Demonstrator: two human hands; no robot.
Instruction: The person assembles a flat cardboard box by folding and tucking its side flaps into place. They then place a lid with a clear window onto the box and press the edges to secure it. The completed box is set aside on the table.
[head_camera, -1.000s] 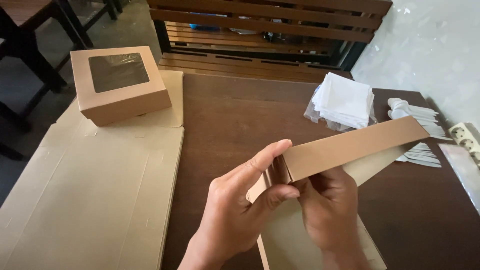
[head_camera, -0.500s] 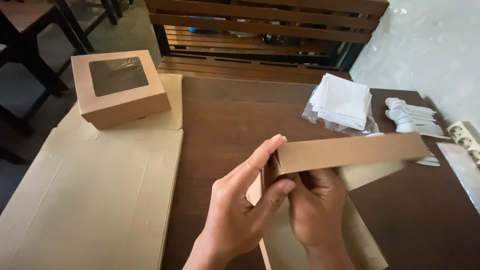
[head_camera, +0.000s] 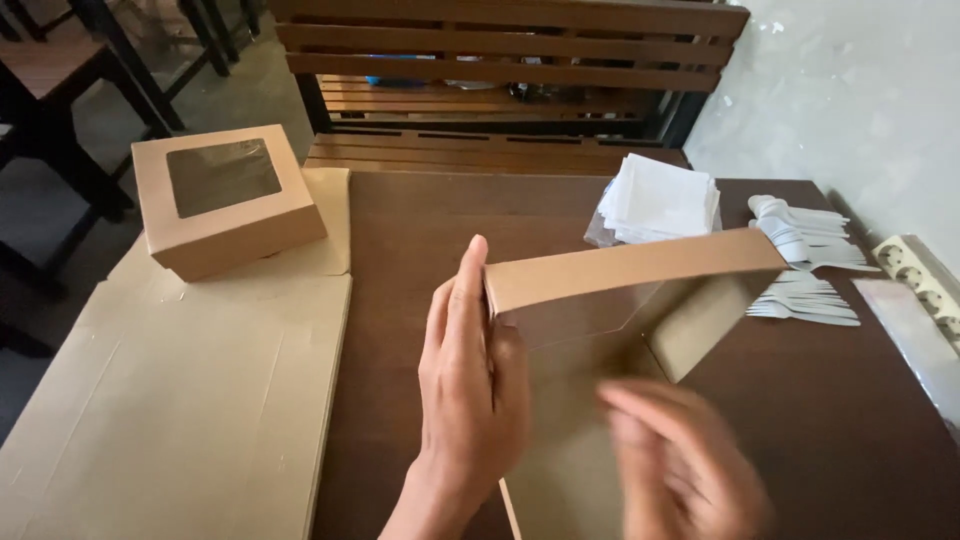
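Observation:
My left hand (head_camera: 470, 370) grips the left end of a half-folded brown cardboard box (head_camera: 630, 268), fingers flat along its edge. The box's long side wall stands upright and its clear window panel faces me. My right hand (head_camera: 680, 460) is blurred with motion, low at the right, off the box with its fingers spread and nothing in it. A finished brown box with a window lid (head_camera: 225, 195) sits at the far left on a large flat cardboard sheet (head_camera: 190, 400).
The dark wooden table (head_camera: 830, 400) carries a stack of white paper napkins in plastic (head_camera: 660, 200) and a pile of white plastic forks (head_camera: 805, 255) at the right. A white power strip (head_camera: 925, 280) lies at the right edge. A slatted wooden bench (head_camera: 500, 70) stands behind.
The box has been turned so its side wall stands more level. My right hand has let go of it and dropped down to the right. My left hand keeps its grip.

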